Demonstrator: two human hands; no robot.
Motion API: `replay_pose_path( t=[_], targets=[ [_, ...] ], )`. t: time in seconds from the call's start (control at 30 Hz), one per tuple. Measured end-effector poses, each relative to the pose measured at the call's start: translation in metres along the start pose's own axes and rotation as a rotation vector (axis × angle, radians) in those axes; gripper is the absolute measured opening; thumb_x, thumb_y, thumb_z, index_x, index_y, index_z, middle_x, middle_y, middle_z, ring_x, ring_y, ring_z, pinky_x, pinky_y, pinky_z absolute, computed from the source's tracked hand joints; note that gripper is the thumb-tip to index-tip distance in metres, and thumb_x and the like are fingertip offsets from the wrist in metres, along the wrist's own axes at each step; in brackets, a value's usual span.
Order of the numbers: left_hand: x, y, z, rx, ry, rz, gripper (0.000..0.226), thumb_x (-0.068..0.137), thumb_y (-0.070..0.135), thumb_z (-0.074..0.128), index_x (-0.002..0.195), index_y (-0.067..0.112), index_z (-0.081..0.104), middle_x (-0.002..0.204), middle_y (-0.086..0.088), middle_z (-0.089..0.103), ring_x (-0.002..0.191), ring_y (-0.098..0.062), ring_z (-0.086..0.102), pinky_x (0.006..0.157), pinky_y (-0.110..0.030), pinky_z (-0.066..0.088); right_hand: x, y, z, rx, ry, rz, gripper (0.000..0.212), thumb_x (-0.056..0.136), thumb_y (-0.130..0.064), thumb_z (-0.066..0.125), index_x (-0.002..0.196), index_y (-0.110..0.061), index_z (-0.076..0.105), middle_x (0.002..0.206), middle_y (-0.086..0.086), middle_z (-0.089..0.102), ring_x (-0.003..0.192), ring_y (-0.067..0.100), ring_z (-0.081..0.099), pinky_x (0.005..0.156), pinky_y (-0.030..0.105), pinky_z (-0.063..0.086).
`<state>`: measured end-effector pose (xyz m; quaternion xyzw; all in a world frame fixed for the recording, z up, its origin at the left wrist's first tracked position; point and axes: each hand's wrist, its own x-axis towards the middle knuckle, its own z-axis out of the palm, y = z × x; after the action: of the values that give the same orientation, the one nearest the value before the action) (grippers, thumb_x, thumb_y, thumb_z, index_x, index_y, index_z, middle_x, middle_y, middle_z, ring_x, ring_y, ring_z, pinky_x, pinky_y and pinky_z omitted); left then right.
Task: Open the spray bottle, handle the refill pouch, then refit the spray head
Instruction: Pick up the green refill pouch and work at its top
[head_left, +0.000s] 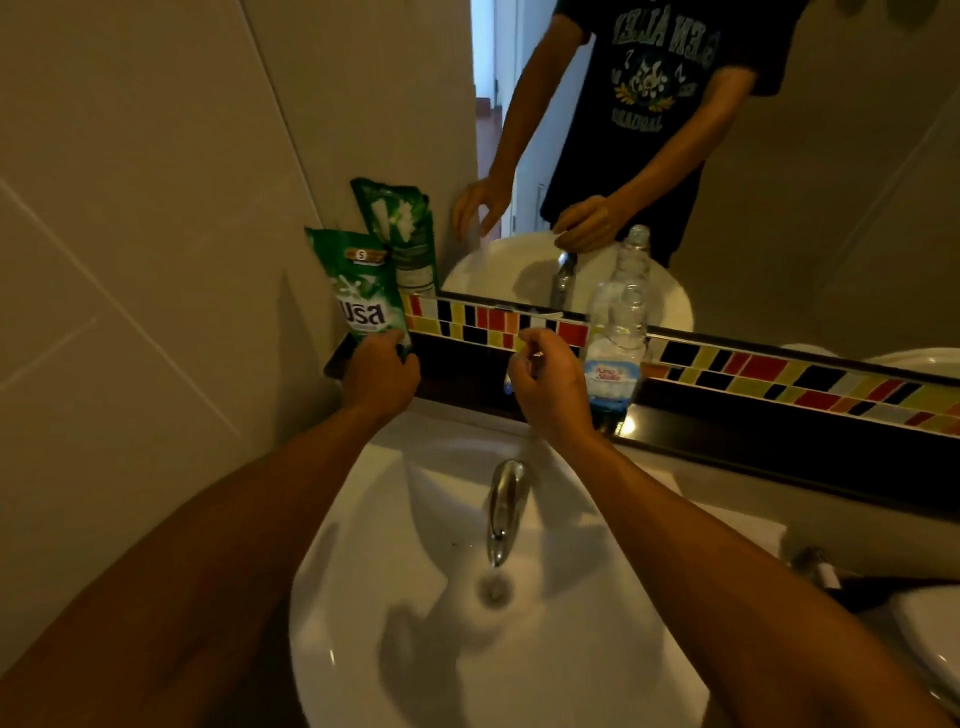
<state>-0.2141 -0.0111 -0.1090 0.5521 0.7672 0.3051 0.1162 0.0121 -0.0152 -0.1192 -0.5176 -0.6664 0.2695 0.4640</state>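
Observation:
A green refill pouch (363, 291) stands upright on the dark ledge (727, 421), leaning in the corner against the tiled wall. My left hand (382, 374) is closed around its bottom edge. A clear plastic bottle (615, 332) with a blue-and-white label stands on the ledge, its neck open with no head on it. Just left of the bottle, my right hand (550, 384) is shut on a small white part, apparently the spray head. A thin translucent tube hangs below the hand, and the fingers hide most of the head.
A white basin (415, 597) lies below my arms, with a chrome tap (506, 504) at its middle. The mirror (805, 218) above the coloured tile strip (753, 369) reflects the pouch, the bottle and my hands. The tiled wall closes the left side.

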Motion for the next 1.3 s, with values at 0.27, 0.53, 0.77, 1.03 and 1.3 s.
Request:
replay_pose_path(
  t=[0.27, 0.53, 0.77, 1.03, 1.3],
  targets=[
    [0.041, -0.032, -0.068, -0.020, 0.041, 0.019, 0.039, 0.088, 0.028, 0.061, 0.125, 0.018, 0.061, 0.125, -0.014, 0.059, 0.107, -0.036, 0.062, 0.085, -0.044, 0.053, 0.038, -0.049, 0.065, -0.015, -0.096, 0.055, 0.028, 0.099, -0.016, 0.064, 0.126, -0.018, 0.061, 0.097, -0.004, 0.063, 0.080, 0.006, 0.062, 0.068, 0.030, 0.053],
    [0.078, -0.043, -0.091, -0.360, 0.057, 0.120, 0.060, 0.090, 0.015, 0.060, 0.147, 0.016, 0.041, 0.133, -0.012, 0.062, 0.119, -0.030, 0.061, 0.097, -0.041, 0.052, 0.076, -0.077, 0.127, 0.096, -0.146, 0.176, 0.042, 0.105, -0.015, 0.057, 0.146, -0.012, 0.050, 0.132, 0.007, 0.064, 0.096, 0.008, 0.060, 0.071, 0.014, 0.045],
    [0.100, -0.062, -0.072, -0.430, 0.030, 0.018, 0.070, 0.100, 0.020, 0.054, 0.159, 0.020, 0.017, 0.155, -0.011, 0.044, 0.133, -0.024, 0.051, 0.098, -0.026, 0.044, 0.098, -0.078, 0.165, 0.127, -0.144, 0.232, 0.044, 0.105, -0.010, 0.054, 0.149, -0.009, 0.047, 0.137, 0.012, 0.063, 0.113, 0.016, 0.060, 0.077, 0.016, 0.051],
    [0.125, -0.075, -0.039, -0.772, 0.003, -0.005, 0.069, 0.098, -0.006, 0.047, 0.157, 0.021, 0.025, 0.121, -0.010, 0.061, 0.098, -0.015, 0.064, 0.070, -0.012, 0.056, 0.100, -0.056, 0.193, 0.190, -0.019, 0.203, 0.018, 0.106, -0.008, 0.050, 0.117, -0.013, 0.064, 0.101, -0.003, 0.067, 0.087, -0.001, 0.061, 0.085, 0.032, 0.058],
    [0.115, -0.084, -0.031, -0.735, 0.048, 0.053, 0.074, 0.090, -0.011, 0.047, 0.151, 0.029, 0.035, 0.113, -0.009, 0.067, 0.099, -0.020, 0.066, 0.085, -0.028, 0.058, 0.105, -0.050, 0.187, 0.277, 0.061, 0.241, 0.014, 0.106, -0.009, 0.050, 0.107, -0.004, 0.063, 0.098, 0.004, 0.069, 0.089, 0.011, 0.066, 0.079, 0.028, 0.057]
  ],
)
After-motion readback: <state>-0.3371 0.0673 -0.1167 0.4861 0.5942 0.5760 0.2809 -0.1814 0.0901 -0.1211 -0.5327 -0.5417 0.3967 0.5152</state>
